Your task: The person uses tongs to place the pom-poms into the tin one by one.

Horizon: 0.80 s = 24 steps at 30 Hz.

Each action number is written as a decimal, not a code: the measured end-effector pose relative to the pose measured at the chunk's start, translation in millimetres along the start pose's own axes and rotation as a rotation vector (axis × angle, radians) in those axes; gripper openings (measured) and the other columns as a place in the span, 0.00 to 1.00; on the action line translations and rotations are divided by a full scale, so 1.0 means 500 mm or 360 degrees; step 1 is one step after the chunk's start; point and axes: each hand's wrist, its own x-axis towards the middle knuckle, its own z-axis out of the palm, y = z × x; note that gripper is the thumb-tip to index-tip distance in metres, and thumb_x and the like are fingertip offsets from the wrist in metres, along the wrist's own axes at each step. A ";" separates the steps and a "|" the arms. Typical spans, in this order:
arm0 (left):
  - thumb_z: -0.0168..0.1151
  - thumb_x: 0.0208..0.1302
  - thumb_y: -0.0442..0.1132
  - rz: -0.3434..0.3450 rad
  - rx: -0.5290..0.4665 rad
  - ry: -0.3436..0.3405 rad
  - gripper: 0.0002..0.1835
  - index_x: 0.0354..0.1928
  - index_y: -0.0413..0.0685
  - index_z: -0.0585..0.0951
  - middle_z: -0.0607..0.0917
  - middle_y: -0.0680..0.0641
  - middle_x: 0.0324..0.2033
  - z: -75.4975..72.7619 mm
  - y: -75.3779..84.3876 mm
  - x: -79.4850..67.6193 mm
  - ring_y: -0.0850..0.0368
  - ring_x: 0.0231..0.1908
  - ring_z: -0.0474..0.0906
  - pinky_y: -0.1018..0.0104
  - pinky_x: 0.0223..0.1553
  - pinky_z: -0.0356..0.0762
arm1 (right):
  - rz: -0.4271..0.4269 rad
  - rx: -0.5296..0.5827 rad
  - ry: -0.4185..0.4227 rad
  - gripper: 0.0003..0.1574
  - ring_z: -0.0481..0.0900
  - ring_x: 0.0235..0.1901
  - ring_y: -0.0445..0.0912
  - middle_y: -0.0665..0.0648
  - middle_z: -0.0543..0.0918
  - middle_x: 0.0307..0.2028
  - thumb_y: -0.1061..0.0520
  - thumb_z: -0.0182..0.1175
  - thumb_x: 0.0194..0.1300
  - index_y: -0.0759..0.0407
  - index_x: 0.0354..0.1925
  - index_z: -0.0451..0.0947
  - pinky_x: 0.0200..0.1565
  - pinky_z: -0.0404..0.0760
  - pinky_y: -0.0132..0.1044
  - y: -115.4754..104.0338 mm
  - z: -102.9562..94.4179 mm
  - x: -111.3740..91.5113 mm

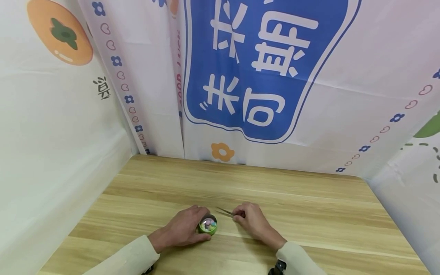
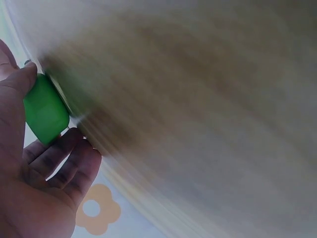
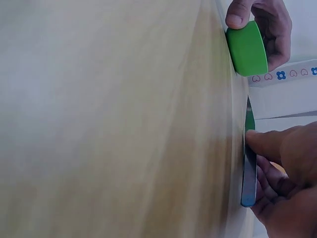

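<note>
A small round green container (image 1: 208, 224) stands on the wooden table, with several pastel-coloured pieces inside. My left hand (image 1: 187, 226) holds it from the left, thumb at the near side and fingers at the far side. The left wrist view shows the green wall of the container (image 2: 47, 110) between the thumb and fingers of that hand (image 2: 54, 168). To the right of it, my right hand (image 1: 252, 219) pinches metal tweezers (image 1: 225, 211), whose tips point left towards the container. In the right wrist view the tweezers (image 3: 249, 173) lie low along the tabletop.
The wood-grain tabletop (image 1: 309, 214) stretches out around both hands. White printed cloth hangs behind it, with a large blue panel (image 1: 261, 76) and an orange flower (image 1: 222, 152). Further white sheets (image 1: 51, 133) close off the left and right sides.
</note>
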 end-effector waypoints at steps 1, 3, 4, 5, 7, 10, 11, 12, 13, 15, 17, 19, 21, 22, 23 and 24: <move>0.70 0.56 0.60 0.0003 -0.0002 0.0000 0.28 0.52 0.53 0.74 0.80 0.56 0.39 0.000 0.000 0.000 0.65 0.38 0.74 0.68 0.36 0.75 | 0.0003 0.0022 -0.0016 0.03 0.74 0.30 0.34 0.48 0.84 0.30 0.63 0.68 0.60 0.58 0.35 0.86 0.32 0.74 0.27 0.000 0.001 0.001; 0.70 0.56 0.60 0.0004 -0.0008 -0.0004 0.28 0.52 0.53 0.74 0.80 0.56 0.39 0.000 -0.001 -0.001 0.65 0.38 0.74 0.68 0.36 0.75 | 0.0021 0.0068 -0.0048 0.03 0.75 0.30 0.34 0.49 0.84 0.31 0.63 0.68 0.60 0.58 0.36 0.86 0.32 0.74 0.27 -0.001 0.002 0.004; 0.70 0.56 0.60 0.0004 -0.0007 -0.0007 0.28 0.52 0.53 0.74 0.80 0.56 0.39 0.000 -0.002 -0.001 0.65 0.38 0.74 0.68 0.36 0.75 | 0.0029 0.0091 -0.0061 0.04 0.75 0.30 0.34 0.49 0.84 0.31 0.62 0.67 0.61 0.59 0.36 0.86 0.32 0.74 0.27 -0.001 0.003 0.005; 0.70 0.56 0.60 0.0002 -0.0007 -0.0010 0.28 0.52 0.53 0.74 0.80 0.56 0.39 0.001 -0.002 -0.001 0.65 0.38 0.74 0.68 0.36 0.75 | 0.0033 0.0111 -0.0067 0.04 0.75 0.30 0.35 0.49 0.84 0.31 0.62 0.68 0.61 0.59 0.36 0.86 0.32 0.75 0.28 -0.001 0.004 0.007; 0.70 0.56 0.61 -0.0001 -0.0003 -0.0015 0.29 0.52 0.53 0.74 0.80 0.56 0.39 0.001 -0.003 -0.002 0.65 0.38 0.74 0.68 0.36 0.76 | 0.0045 0.0150 -0.0078 0.04 0.75 0.30 0.35 0.49 0.84 0.30 0.62 0.68 0.60 0.59 0.36 0.86 0.32 0.75 0.27 0.001 0.005 0.008; 0.69 0.56 0.61 -0.0011 0.0005 -0.0021 0.29 0.52 0.53 0.74 0.80 0.56 0.39 -0.001 -0.003 -0.003 0.65 0.39 0.74 0.67 0.37 0.76 | 0.0055 0.0212 -0.0079 0.04 0.75 0.29 0.34 0.49 0.84 0.30 0.62 0.68 0.60 0.59 0.36 0.87 0.32 0.75 0.27 0.007 0.009 0.010; 0.70 0.56 0.62 -0.0013 0.0008 -0.0020 0.29 0.52 0.53 0.74 0.80 0.56 0.39 -0.001 -0.003 -0.003 0.65 0.39 0.74 0.67 0.37 0.76 | 0.0057 0.0229 -0.0074 0.05 0.75 0.29 0.34 0.49 0.84 0.30 0.61 0.68 0.60 0.59 0.36 0.87 0.32 0.75 0.27 0.008 0.009 0.010; 0.70 0.55 0.62 -0.0014 0.0010 -0.0020 0.29 0.52 0.53 0.75 0.80 0.56 0.39 -0.002 -0.003 -0.003 0.65 0.39 0.74 0.67 0.37 0.76 | 0.0064 0.0246 -0.0075 0.05 0.75 0.29 0.33 0.49 0.84 0.30 0.61 0.68 0.60 0.59 0.37 0.87 0.32 0.75 0.27 0.010 0.009 0.010; 0.70 0.55 0.62 -0.0015 0.0010 -0.0019 0.29 0.52 0.53 0.75 0.80 0.56 0.39 -0.003 -0.003 -0.003 0.65 0.39 0.74 0.67 0.38 0.76 | 0.0066 0.0262 -0.0071 0.05 0.75 0.29 0.33 0.49 0.84 0.30 0.61 0.68 0.60 0.59 0.37 0.87 0.32 0.75 0.27 0.011 0.009 0.010; 0.70 0.55 0.62 -0.0015 0.0013 -0.0017 0.30 0.52 0.53 0.75 0.80 0.56 0.39 -0.004 -0.003 -0.003 0.65 0.40 0.74 0.67 0.38 0.76 | 0.0058 0.0282 -0.0058 0.06 0.75 0.29 0.33 0.50 0.84 0.31 0.61 0.69 0.60 0.59 0.37 0.87 0.32 0.76 0.27 0.012 0.010 0.009; 0.70 0.55 0.62 -0.0017 0.0015 -0.0019 0.30 0.52 0.53 0.75 0.80 0.56 0.39 -0.005 -0.004 -0.004 0.64 0.40 0.75 0.66 0.38 0.76 | 0.0063 0.0288 -0.0058 0.06 0.75 0.29 0.33 0.49 0.84 0.31 0.60 0.69 0.60 0.58 0.38 0.87 0.32 0.75 0.27 0.013 0.011 0.009; 0.70 0.55 0.63 -0.0021 0.0016 -0.0024 0.31 0.52 0.52 0.75 0.80 0.56 0.40 -0.005 -0.004 -0.005 0.64 0.40 0.75 0.66 0.39 0.77 | 0.0063 0.0291 -0.0062 0.06 0.75 0.29 0.33 0.49 0.84 0.31 0.60 0.69 0.60 0.58 0.38 0.87 0.32 0.75 0.27 0.014 0.012 0.008; 0.69 0.55 0.63 -0.0030 0.0017 -0.0034 0.33 0.54 0.51 0.74 0.81 0.55 0.41 -0.005 -0.005 -0.006 0.63 0.41 0.75 0.65 0.40 0.77 | 0.0070 0.0294 -0.0071 0.07 0.75 0.29 0.33 0.49 0.84 0.31 0.60 0.69 0.60 0.58 0.38 0.87 0.32 0.75 0.27 0.016 0.014 0.008; 0.69 0.55 0.64 -0.0033 0.0018 -0.0040 0.34 0.55 0.51 0.74 0.81 0.54 0.42 -0.005 -0.004 -0.007 0.62 0.42 0.76 0.64 0.41 0.78 | 0.0071 0.0294 -0.0075 0.07 0.75 0.29 0.33 0.48 0.84 0.31 0.60 0.69 0.60 0.58 0.38 0.87 0.32 0.75 0.27 0.016 0.014 0.008; 0.69 0.55 0.64 -0.0038 0.0020 -0.0044 0.35 0.56 0.50 0.74 0.81 0.53 0.43 -0.005 -0.004 -0.007 0.62 0.43 0.77 0.63 0.42 0.78 | 0.0070 0.0297 -0.0077 0.07 0.75 0.29 0.33 0.48 0.84 0.31 0.60 0.69 0.60 0.58 0.38 0.87 0.32 0.75 0.27 0.017 0.015 0.008; 0.68 0.55 0.65 -0.0043 0.0020 -0.0052 0.36 0.58 0.49 0.74 0.81 0.52 0.45 -0.006 -0.004 -0.007 0.61 0.44 0.77 0.62 0.43 0.79 | 0.0067 0.0299 -0.0077 0.07 0.75 0.29 0.33 0.48 0.84 0.31 0.60 0.69 0.59 0.58 0.39 0.87 0.32 0.75 0.27 0.017 0.015 0.008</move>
